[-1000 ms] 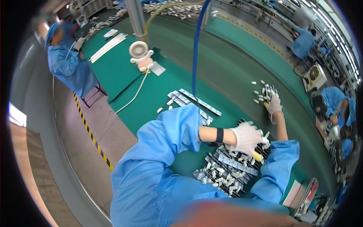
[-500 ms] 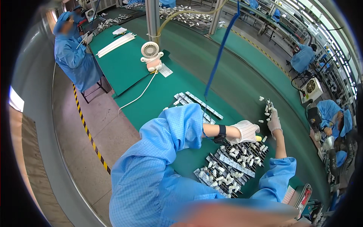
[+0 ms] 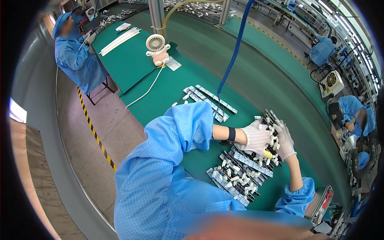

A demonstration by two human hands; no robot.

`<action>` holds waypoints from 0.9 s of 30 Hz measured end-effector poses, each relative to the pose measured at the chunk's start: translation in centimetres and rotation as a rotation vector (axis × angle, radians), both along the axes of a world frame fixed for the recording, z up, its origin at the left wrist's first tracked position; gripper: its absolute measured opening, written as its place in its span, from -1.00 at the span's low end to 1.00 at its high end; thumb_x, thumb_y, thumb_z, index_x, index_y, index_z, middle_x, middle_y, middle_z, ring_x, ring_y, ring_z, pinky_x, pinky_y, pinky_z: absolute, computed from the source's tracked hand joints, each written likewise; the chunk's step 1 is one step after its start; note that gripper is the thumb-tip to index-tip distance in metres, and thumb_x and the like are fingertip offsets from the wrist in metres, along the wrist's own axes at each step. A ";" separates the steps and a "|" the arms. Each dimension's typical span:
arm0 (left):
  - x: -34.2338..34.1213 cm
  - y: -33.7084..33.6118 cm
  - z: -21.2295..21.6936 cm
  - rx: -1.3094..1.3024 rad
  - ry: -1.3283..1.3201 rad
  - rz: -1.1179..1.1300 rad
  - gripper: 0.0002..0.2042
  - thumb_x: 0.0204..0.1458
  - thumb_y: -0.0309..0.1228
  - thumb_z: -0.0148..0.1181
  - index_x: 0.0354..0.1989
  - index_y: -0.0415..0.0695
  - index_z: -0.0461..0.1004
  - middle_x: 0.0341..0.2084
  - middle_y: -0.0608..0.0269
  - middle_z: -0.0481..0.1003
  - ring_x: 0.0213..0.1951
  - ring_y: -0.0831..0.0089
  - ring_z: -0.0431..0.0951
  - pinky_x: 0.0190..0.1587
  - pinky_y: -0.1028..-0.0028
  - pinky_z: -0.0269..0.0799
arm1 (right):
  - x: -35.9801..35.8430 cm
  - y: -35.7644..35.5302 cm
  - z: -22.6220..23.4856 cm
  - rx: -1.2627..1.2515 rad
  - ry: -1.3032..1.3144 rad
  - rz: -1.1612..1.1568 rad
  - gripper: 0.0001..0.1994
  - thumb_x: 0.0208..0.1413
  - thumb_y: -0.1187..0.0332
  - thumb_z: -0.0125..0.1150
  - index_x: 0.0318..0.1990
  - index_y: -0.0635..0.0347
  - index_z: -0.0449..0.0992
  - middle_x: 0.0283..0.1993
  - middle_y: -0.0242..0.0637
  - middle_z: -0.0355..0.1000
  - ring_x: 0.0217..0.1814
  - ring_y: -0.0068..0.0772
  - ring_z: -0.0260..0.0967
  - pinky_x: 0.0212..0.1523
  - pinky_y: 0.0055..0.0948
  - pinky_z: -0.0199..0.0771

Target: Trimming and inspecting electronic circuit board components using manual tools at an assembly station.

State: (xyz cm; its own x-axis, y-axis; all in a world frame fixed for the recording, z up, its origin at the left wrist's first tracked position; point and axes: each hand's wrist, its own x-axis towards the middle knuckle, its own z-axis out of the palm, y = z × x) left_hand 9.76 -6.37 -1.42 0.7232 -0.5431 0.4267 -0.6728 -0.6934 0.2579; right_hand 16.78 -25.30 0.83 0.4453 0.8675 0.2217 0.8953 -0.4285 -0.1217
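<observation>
Both of my hands wear white gloves and close from either side around a bunch of dark strips with white connectors (image 3: 271,117). My left hand (image 3: 255,138) is on its left, fingers curled against it. A yellow tip (image 3: 269,154) shows at this hand's near edge; whether it is worn or held I cannot tell. My right hand (image 3: 285,142) grips the right side, fingers pointing away from me. Directly nearer to me lies a pile of similar strips (image 3: 253,166), pale and dark, strewn with white connectors. The gloves hide part of the bunch.
Several pale strips (image 3: 216,100) lie beyond my left forearm on the green table (image 3: 136,82). A blue coiled cord (image 3: 233,54) hangs above it. Farther left stand a small white fan (image 3: 156,46) and white sticks (image 3: 120,41). A co-worker (image 3: 74,56) sits at the far left.
My right hand has come nearer and slightly left with strips, meeting my left hand. My left hand has shifted a little left and now touches the bunch.
</observation>
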 end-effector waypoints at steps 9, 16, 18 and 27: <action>-2.7 0.7 1.5 0.061 0.063 -0.054 -0.53 -0.18 0.05 0.09 -0.55 -0.21 0.49 -0.37 0.01 0.39 -0.22 0.05 0.33 -0.05 0.02 0.21 | -1.2 0.0 0.3 -0.019 0.029 0.067 -0.36 -0.20 0.51 0.21 0.13 0.17 0.15 0.25 0.05 0.10 0.34 0.20 -0.04 0.32 0.10 -0.06; -2.9 1.6 3.1 -0.191 0.182 -0.035 -0.55 -0.15 0.03 0.16 -0.21 -0.06 0.50 -0.14 0.02 0.35 -0.11 0.06 0.36 -0.08 0.14 0.32 | 0.5 0.4 1.1 0.013 0.378 0.013 -0.55 0.11 0.27 0.12 0.13 0.23 0.25 0.26 0.03 0.15 0.35 0.07 0.02 0.29 -0.18 0.09; -1.6 1.6 1.9 -0.230 0.175 -0.046 -0.56 -0.14 0.00 0.18 -0.08 0.09 0.47 -0.15 0.07 0.38 -0.13 0.09 0.40 -0.12 0.22 0.37 | 0.2 0.4 2.5 -0.047 0.468 -0.056 -0.54 0.04 0.41 0.13 0.13 0.20 0.24 0.26 0.00 0.15 0.34 0.05 0.03 0.27 -0.19 0.12; -4.1 4.5 5.7 -0.197 0.257 -0.008 -0.75 -0.06 -0.10 0.15 -0.39 0.02 0.59 -0.24 0.21 0.49 -0.19 0.25 0.48 -0.18 0.31 0.41 | 0.9 -1.3 -0.2 0.111 0.475 -0.024 -0.34 -0.09 0.48 0.17 0.24 0.19 0.10 0.26 -0.01 0.14 0.33 -0.04 0.06 0.34 -0.23 0.01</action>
